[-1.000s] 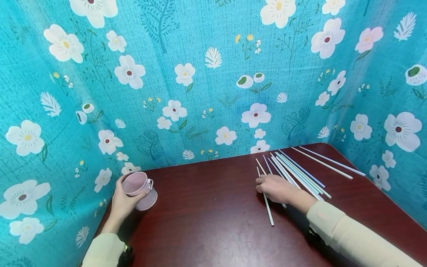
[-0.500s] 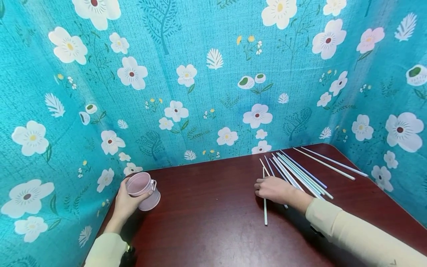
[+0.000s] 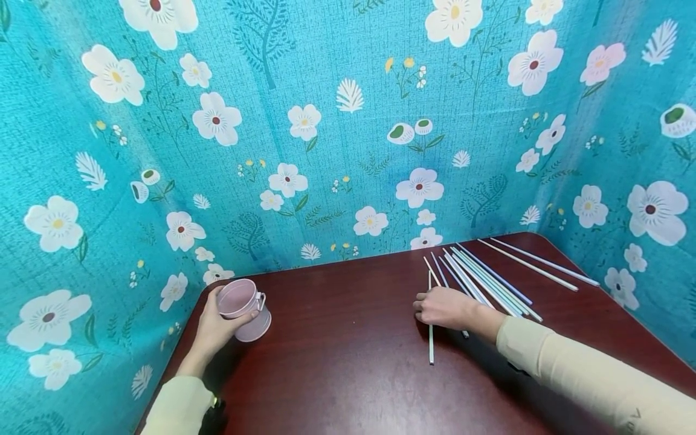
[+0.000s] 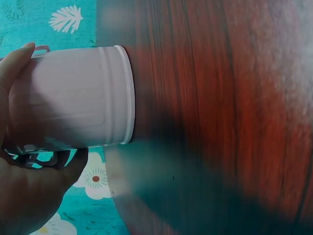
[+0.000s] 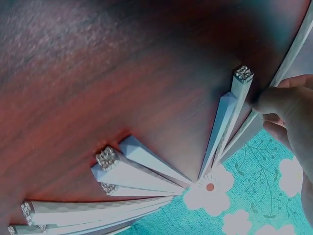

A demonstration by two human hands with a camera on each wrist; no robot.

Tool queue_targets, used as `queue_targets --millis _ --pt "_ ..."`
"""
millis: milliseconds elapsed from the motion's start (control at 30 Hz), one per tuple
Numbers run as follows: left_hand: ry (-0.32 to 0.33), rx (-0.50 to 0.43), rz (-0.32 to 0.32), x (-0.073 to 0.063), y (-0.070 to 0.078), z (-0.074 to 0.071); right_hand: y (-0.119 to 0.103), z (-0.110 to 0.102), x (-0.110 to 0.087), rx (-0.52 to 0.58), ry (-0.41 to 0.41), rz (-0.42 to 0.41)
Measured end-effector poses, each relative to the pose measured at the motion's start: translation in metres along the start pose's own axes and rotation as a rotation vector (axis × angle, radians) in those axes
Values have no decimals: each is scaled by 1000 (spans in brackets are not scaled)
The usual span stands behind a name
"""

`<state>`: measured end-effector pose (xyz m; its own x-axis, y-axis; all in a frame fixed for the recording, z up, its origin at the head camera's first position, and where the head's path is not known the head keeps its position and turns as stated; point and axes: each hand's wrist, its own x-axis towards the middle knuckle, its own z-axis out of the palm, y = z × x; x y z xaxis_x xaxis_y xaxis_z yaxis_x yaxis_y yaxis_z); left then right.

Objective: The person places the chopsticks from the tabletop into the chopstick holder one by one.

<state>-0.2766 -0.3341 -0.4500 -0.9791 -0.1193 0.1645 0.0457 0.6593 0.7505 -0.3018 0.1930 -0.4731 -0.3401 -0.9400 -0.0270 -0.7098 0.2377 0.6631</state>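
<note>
My left hand (image 3: 214, 328) grips a small pink bucket (image 3: 257, 327) at the table's left, with thumb and fingers around its upper wall. The bucket's mouth faces up, and a small handle shows at its rim. In the left wrist view, the bucket's base (image 4: 124, 95) shows against the dark red table. On the right, my right hand (image 3: 447, 307) pinches a pale chopstick (image 3: 432, 347) between thumb and fingers. The right wrist view shows the same chopstick (image 5: 292, 49) running past the fingertips, part of it hidden behind them. Two other chopsticks (image 5: 234, 107) lie close beside the hand.
Several pastel chopsticks (image 3: 492, 281) with glittery ends lie fanned out to the right of my right hand. Farther right, two more chopsticks (image 3: 535, 266) lie apart from them. A blue flowered cloth (image 3: 348, 157) surrounds the back and sides of the wood-grain table (image 3: 337, 338).
The chopstick in my right hand has swung from slanted to nearly straight towards me, its near end moving left. My left hand and the bucket have shifted slightly right.
</note>
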Motion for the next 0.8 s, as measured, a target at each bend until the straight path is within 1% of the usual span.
queue_targets --millis 167,300,600,800 --pt "-35 -13 29 -2 6 5 2 0 1 -14 8 -20" --pt "-65 -27 46 -4 9 10 2 -1 2 -25 -11 -49" --pt "-85 -72 96 -4 19 30 2 -6 6 -27 -49 -76" --pt "-105 -82 120 -3 24 40 0 -3 2 -31 -14 -67"
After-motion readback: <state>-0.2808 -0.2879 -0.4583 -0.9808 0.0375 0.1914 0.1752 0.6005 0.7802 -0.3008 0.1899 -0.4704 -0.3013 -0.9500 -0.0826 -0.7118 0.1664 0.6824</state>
